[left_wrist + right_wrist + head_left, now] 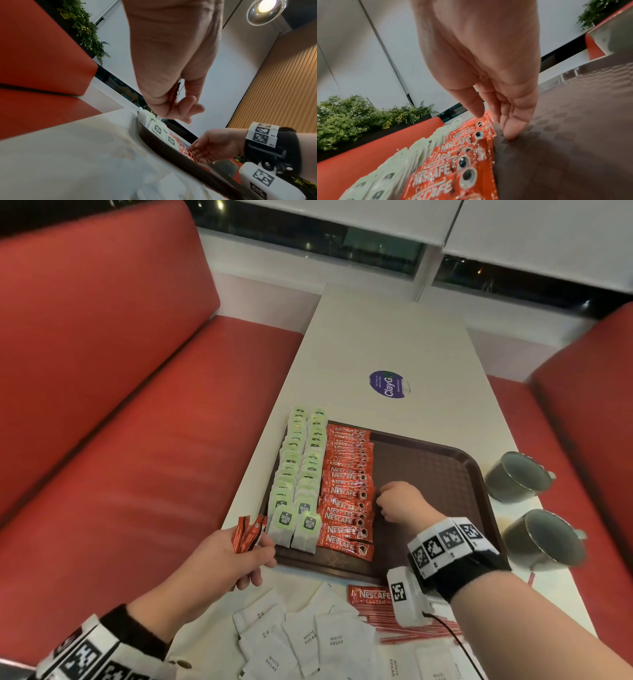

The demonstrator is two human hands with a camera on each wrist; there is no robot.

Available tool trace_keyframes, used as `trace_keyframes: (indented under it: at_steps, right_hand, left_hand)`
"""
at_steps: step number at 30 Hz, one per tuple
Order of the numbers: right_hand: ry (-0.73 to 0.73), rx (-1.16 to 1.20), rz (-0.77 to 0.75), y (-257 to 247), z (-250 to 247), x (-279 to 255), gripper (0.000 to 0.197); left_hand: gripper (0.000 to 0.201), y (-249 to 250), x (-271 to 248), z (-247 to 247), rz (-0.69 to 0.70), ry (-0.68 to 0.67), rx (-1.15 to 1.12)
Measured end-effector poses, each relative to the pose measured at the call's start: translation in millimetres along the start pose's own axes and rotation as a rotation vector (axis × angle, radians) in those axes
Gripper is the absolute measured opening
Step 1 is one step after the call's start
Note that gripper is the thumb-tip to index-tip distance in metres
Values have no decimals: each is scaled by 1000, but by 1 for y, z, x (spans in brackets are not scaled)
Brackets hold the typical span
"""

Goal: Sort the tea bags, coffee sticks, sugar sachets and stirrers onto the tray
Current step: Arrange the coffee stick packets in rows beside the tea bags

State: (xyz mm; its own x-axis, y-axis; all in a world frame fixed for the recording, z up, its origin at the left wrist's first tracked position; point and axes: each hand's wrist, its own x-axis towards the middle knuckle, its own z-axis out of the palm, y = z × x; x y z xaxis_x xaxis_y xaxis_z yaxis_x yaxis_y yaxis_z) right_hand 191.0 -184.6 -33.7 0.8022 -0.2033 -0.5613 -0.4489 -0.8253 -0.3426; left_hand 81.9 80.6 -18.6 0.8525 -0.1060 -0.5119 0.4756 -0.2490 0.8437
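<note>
A brown tray (428,470) holds two columns of green-labelled tea bags (298,474) on its left and a column of red Nescafe coffee sticks (346,491) beside them. My right hand (394,501) rests on the tray, its straight fingers (510,129) touching the right edge of the coffee sticks (453,162). My left hand (253,556) hovers off the tray's near left corner and grips a few red coffee sticks (248,534). White sugar sachets (308,642), red-striped stirrers (394,625) and one loose coffee stick (368,594) lie on the table in front of the tray.
Two metal mugs (513,477) (544,539) stand to the right of the tray. A purple sticker (387,384) lies on the white table beyond it. Red bench seats (120,405) flank the table. The tray's right half is bare.
</note>
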Motion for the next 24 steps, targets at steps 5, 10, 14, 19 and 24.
trace_keyframes:
  at_steps: [5, 10, 14, 19, 24]
  right_hand:
    - [-93, 61, 63, -12, -4, -3, 34]
    - [54, 102, 21, -24, -14, 0, 31]
    - [136, 131, -52, -28, -11, 17, 29]
    - [125, 272, -23, -34, -18, 12, 28]
    - [93, 325, 3, -17, -23, 5, 34]
  left_hand:
    - [7, -1, -1, -1, 4, -4, 0]
    - [6, -3, 1, -5, -2, 16, 9]
    - [5, -3, 3, -5, 0, 11, 11]
    - [7, -5, 5, -10, -8, 22, 23]
    - [8, -3, 6, -12, -11, 30, 50]
